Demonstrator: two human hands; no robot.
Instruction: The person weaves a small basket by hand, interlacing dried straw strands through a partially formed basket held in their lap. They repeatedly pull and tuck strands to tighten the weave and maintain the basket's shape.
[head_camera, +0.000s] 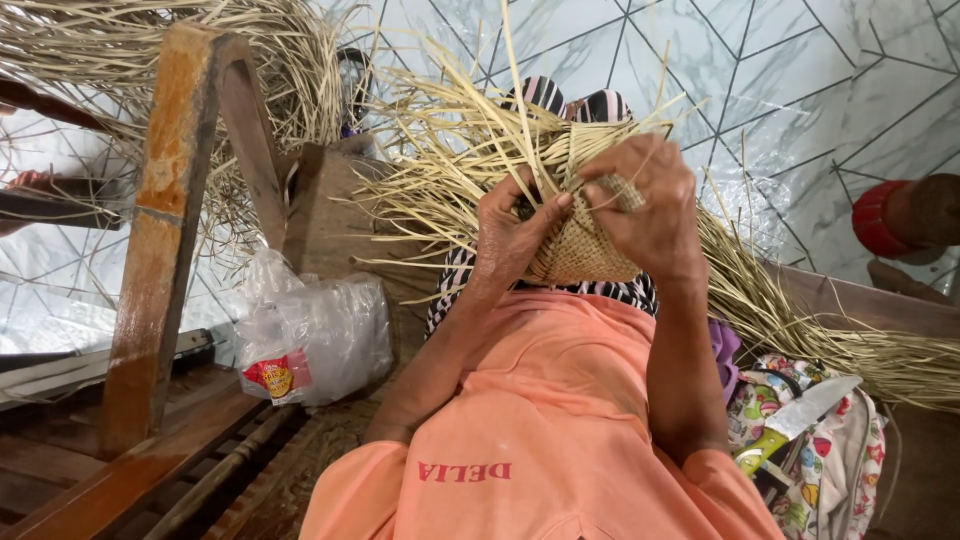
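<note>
Marble-tiled floor behind, both hands (585, 215) pinch the woven straw piece (583, 250).

Worn on the head, looking steeply down over the orange-shirted chest and lap, close in on the left hand (510, 235) and right hand (650, 205) raised near mid-frame. Facing a white marble-patterned tiled floor (840, 90) along the top, a rusty brown wooden frame (165, 220) at left. Single view only, nothing shared with another.
</note>
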